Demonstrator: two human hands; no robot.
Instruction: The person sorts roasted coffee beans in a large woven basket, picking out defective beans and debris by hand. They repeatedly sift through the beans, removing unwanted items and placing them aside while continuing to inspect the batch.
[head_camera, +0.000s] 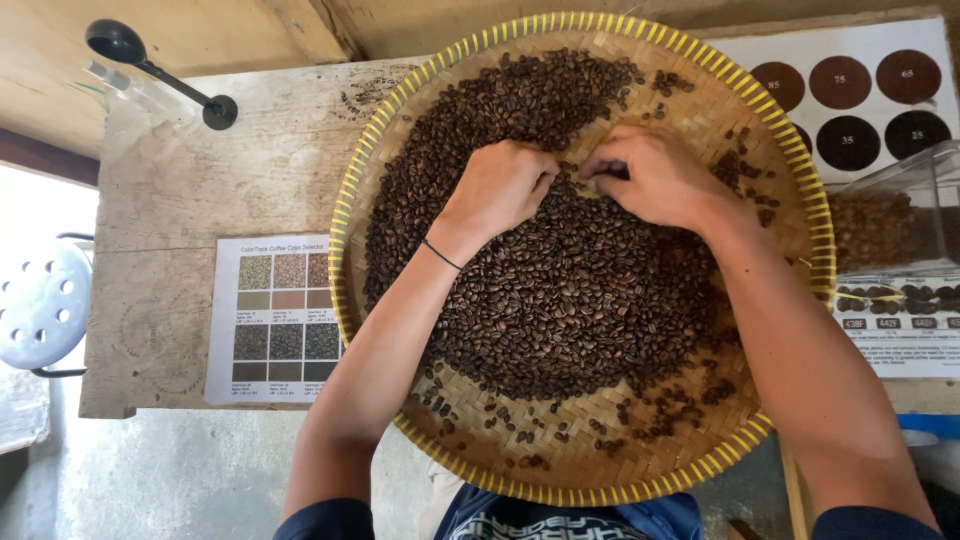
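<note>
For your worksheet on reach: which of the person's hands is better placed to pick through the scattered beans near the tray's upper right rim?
Probably the right hand: it rests closer to those scattered beans on the woven tray; the left hand lies farther over the dense pile.

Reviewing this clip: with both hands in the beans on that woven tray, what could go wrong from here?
1. The woven tray overhangs the wooden table toward the person; pressing on its near side might tip it.
2. Loose coffee beans lie scattered close to the near rim, so a sweep by the left hand or right hand may push some over.
3. The clear container sits right beside the tray and could get bumped.
</note>
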